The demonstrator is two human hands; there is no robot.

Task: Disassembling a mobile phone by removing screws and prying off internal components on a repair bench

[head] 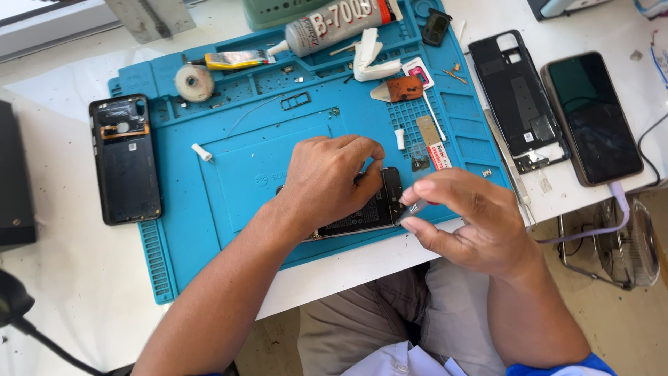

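Note:
An opened black phone with its back off lies on the blue repair mat near the mat's front edge. My left hand rests on top of the phone and presses it down, covering most of it. My right hand is just right of the phone and pinches a thin tool with a silver and red shaft, its tip pointing at the phone's upper end. The tool's tip itself is hidden between my fingers and the phone.
A black phone back lies at the mat's left edge. Right of the mat are a black phone frame and a dark phone with a cable. Glue tubes, a tape roll, tweezers and small parts are scattered on the mat.

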